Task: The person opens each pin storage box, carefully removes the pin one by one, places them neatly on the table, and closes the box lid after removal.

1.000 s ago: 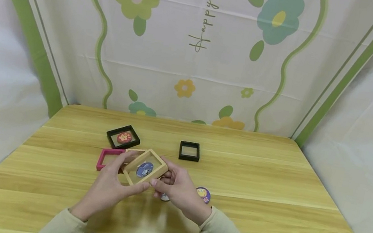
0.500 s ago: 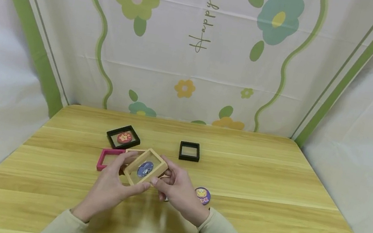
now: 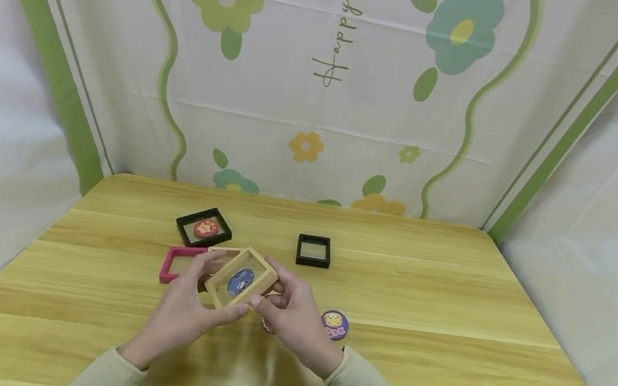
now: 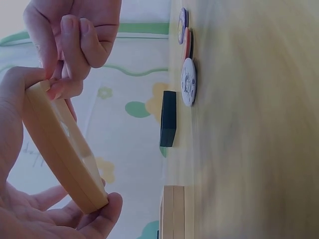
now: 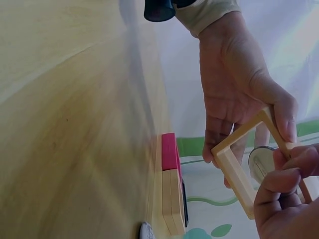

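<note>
Above the table, both hands hold a light wooden display frame [image 3: 216,295], tilted. A round blue badge [image 3: 241,282] shows in its clear window; the right wrist view gives the metal back of the badge [image 5: 260,163]. My left hand [image 3: 172,317] grips the left side, thumb along the near edge and fingers at the far edge. With thumb and curled fingers, my right hand [image 3: 300,328] pinches the frame's right corner. In the left wrist view, the right fingers [image 4: 72,47] meet the frame edge close to the left thumb [image 4: 20,82].
Behind the hands lie a pink frame [image 3: 168,265], another wooden frame [image 4: 173,211], a black frame with a red badge [image 3: 206,228], and a small black frame [image 3: 312,261]. A purple badge [image 3: 335,324] lies right; a white badge [image 4: 188,82] and a red badge [image 4: 187,44] sit nearby.
The wooden frame stays nearly in place in both hands. My right hand and forearm shift slightly left, covering the white badge in the head view and uncovering more of the purple one.
</note>
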A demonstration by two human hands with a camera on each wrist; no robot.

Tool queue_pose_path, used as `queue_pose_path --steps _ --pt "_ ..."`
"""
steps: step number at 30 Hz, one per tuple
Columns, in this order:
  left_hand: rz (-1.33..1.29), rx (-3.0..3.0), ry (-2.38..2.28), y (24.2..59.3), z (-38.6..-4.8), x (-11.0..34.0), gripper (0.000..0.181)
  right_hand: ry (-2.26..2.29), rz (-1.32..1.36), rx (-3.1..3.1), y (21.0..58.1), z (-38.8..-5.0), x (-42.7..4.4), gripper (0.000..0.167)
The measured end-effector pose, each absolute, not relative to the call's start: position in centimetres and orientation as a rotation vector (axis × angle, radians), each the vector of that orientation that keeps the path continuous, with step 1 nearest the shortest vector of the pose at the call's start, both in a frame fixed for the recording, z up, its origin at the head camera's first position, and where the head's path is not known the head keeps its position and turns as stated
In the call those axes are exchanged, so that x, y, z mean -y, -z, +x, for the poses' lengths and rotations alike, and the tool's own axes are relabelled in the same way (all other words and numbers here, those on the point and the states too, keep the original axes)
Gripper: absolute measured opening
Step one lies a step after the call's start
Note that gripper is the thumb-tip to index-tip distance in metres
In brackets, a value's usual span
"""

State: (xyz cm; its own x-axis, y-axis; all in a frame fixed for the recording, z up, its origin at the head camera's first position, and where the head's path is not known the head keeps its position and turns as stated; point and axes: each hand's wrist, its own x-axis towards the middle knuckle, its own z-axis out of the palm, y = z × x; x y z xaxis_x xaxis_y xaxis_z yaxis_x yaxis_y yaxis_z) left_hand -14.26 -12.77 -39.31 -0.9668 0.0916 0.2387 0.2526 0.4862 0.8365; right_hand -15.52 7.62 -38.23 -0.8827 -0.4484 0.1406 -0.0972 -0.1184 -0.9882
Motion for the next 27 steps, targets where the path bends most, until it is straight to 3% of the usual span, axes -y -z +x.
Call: queue_pose_path --steps 10,27 --pt "-0.311 2.547 1.526 39.22 -14.29 12.83 0.093 2.065 -0.605 -1.888 37.64 -15.53 -7.80 0.062" --pt "-0.325 2.530 1.518 39.18 -14.28 12.87 0.094 2.104 -0.591 -1.831 37.70 -15.57 -7.85 0.071"
